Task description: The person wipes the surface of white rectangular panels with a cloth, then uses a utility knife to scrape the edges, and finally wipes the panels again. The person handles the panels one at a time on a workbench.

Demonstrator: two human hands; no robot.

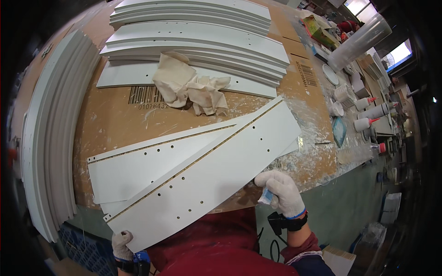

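Note:
A long white drilled panel with a groove along its far edge lies slantwise in front of me. Its near left corner is gripped by my left hand, in a pale work glove, with the thumb on top. My right hand, gloved too, is closed beside the panel's near edge. It holds a small blue-and-white piece whose kind I cannot make out. Under the front panel rests a second grooved white panel, partly covered. Beyond both, a crumpled cream cloth lies partly on another white board.
Stacked white boards lie at the back, and more stand in a row on the left. Red-tipped bottles, a white tub and a clear plastic roll are at the right. Paint-smeared cardboard covers the table.

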